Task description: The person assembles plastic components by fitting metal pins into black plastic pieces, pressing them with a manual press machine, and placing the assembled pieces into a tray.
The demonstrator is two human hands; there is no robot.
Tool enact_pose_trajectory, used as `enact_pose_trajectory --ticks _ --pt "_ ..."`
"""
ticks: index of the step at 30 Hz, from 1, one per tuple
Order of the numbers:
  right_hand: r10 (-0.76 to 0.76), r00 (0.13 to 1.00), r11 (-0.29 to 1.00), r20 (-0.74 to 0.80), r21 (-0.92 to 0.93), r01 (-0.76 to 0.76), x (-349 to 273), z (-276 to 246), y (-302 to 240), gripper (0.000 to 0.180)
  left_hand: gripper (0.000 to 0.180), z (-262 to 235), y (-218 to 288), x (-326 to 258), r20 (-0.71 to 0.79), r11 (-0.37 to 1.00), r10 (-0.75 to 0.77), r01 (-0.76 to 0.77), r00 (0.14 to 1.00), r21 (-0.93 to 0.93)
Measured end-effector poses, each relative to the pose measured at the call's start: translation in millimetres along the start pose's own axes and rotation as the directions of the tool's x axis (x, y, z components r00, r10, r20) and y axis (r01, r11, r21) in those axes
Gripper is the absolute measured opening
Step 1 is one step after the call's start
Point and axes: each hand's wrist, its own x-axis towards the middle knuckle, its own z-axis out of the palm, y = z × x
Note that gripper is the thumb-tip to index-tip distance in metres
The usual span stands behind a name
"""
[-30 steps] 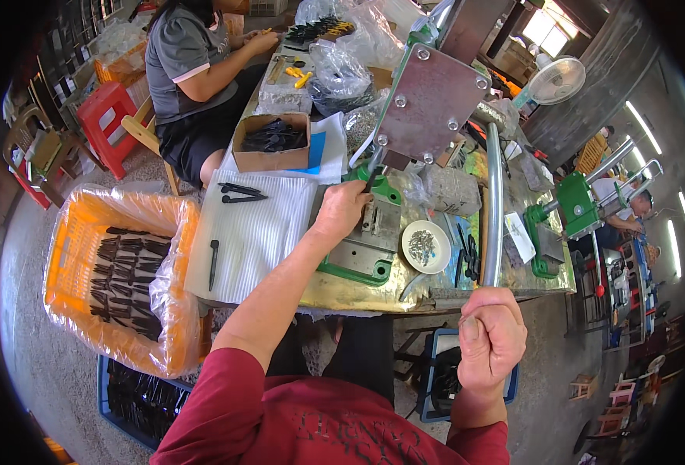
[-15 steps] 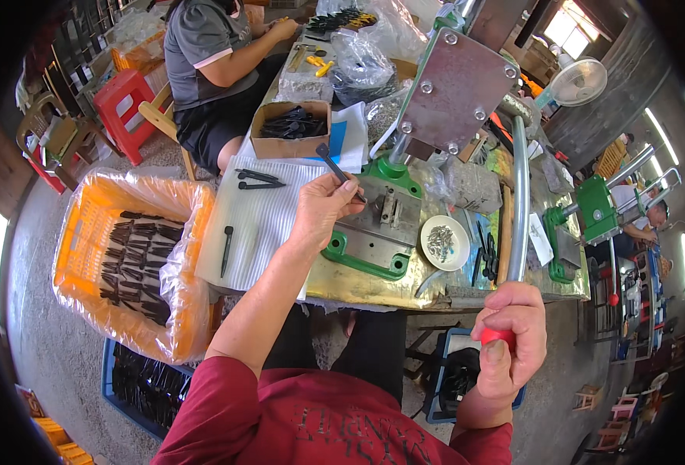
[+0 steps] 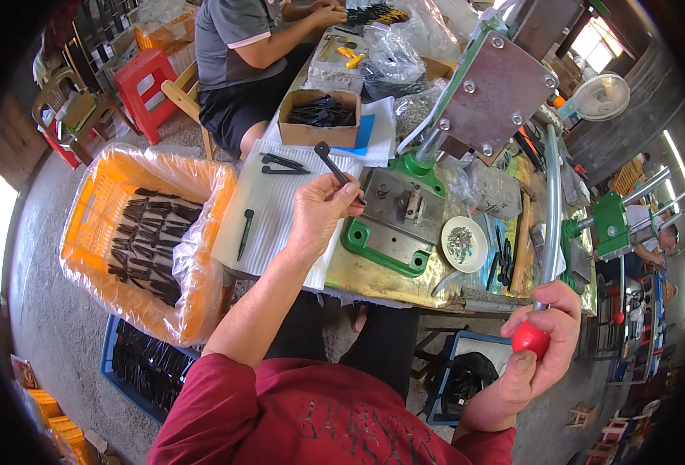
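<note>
My left hand [image 3: 321, 211] pinches a slim black plastic part [image 3: 335, 166] and holds it above the white corrugated sheet [image 3: 269, 225], just left of the green-based hand press [image 3: 399, 225]. Farther right and lower, my right hand [image 3: 542, 341] is closed around the red knob [image 3: 530, 339] at the end of the press's long metal lever [image 3: 550, 208]. Three more black parts [image 3: 279, 164] lie loose on the sheet.
An orange crate [image 3: 125, 232] lined with plastic holds several black parts at my left. A cardboard box [image 3: 319, 118] of parts and a white dish [image 3: 463, 243] of small metal pieces sit on the bench. Another person [image 3: 249, 54] works opposite. A blue bin [image 3: 137, 364] stands on the floor.
My left hand drew back from the press with a black part in its fingers. My right hand pulled the lever knob down and toward me.
</note>
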Motion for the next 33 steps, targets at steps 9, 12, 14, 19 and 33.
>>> enact_pose_trajectory --ticks 9,12,14,19,33 --pt "-0.132 0.965 0.988 -0.228 0.049 0.147 -0.6 3.6 15.1 0.057 0.016 -30.3 4.1 -3.9 -0.067 0.994 0.021 -0.014 0.998 0.105" --pt "-0.087 0.936 0.965 -0.341 0.206 0.165 -7.7 0.1 28.8 0.049 0.017 -38.0 3.1 -4.7 -0.075 0.994 0.012 -0.004 0.997 0.108" --pt "-0.139 0.874 0.976 -0.466 0.083 0.200 -10.4 1.6 36.4 0.041 0.018 -40.2 4.4 -6.0 -0.086 0.992 0.005 0.006 0.996 0.127" --pt "-0.017 0.894 0.968 -0.448 0.216 0.127 -30.1 5.9 58.3 0.039 0.015 -50.1 4.1 -6.4 -0.098 0.980 0.002 0.017 0.995 0.197" --pt "0.147 0.963 0.954 -0.226 0.291 -0.077 -56.9 32.4 79.9 0.024 0.021 -72.5 -8.3 -27.5 0.066 -0.035 -0.104 -0.070 0.992 0.997"
